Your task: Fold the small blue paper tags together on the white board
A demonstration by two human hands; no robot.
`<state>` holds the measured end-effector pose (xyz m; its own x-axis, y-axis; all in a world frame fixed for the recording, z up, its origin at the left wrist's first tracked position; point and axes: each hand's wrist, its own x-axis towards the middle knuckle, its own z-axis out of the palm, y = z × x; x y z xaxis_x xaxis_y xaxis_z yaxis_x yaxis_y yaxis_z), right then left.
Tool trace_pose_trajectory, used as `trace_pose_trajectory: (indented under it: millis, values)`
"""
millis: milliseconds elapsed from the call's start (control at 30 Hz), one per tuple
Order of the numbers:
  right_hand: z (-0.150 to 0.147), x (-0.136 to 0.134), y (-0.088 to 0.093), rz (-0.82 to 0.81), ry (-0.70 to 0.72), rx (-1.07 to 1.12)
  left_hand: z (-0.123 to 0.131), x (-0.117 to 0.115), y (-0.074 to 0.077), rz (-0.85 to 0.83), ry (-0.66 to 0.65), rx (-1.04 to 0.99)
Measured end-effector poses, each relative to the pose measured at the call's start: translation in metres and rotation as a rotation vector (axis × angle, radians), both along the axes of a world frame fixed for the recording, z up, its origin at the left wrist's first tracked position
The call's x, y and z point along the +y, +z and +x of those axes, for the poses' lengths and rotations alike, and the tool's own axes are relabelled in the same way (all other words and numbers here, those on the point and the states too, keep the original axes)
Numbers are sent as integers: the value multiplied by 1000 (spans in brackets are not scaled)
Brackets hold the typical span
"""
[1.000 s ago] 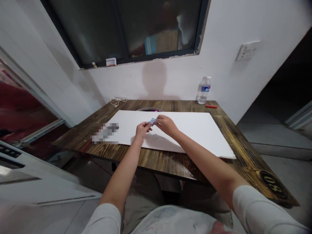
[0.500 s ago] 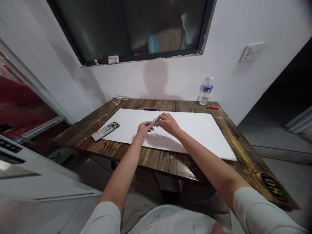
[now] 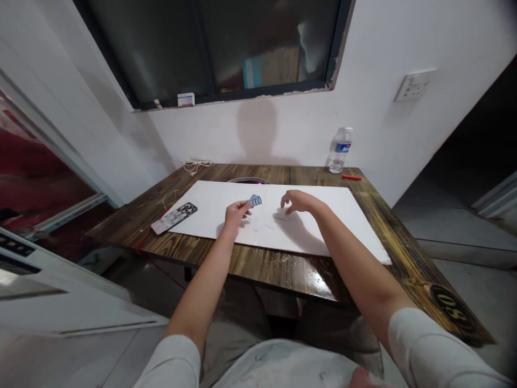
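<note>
While left hand (image 3: 236, 214) pinches small blue piece (image 3: 254, 201), the open right hand (image 3: 301, 202) hovers apart, inside the white board (image 3: 210, 207) edges.

A blue-and-white pattern was shown on the small piece (image 3: 254, 201). Dark brown streaked grain was seen on the bench (image 3: 274, 265), under a plain white board (image 3: 301, 216). A black-and-white mottled pattern was carried by the phone case (image 3: 174, 217), and a bright red stick (image 3: 351, 177) lay beyond.

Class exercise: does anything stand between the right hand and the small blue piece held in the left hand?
Nothing visible does: only the bare white board lies between the right hand and the small blue-and-white piece held by the left hand.
</note>
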<state>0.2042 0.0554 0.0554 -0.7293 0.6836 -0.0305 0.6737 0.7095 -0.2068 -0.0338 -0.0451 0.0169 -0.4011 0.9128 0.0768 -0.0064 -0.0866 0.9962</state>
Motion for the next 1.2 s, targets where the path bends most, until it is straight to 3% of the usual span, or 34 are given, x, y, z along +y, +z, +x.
trace_pose_trajectory:
  millis: [133, 433, 700, 933, 1200]
  values:
    - [5, 3, -6, -27, -17, -130, 0, 1, -1, -9, 3, 12]
    - [3, 5, -18, -69, -37, -96, -1, 1, -1, -13, 7, 20]
    - [5, 5, -18, -181, -26, -152, -1, 1, -1, -7, 2, 24]
    - [6, 3, -17, -145, -17, -108, 0, 0, -1, -10, 1, 29]
    - [10, -2, -10, -232, -20, -72, 1, 0, 0, -7, -1, 29]
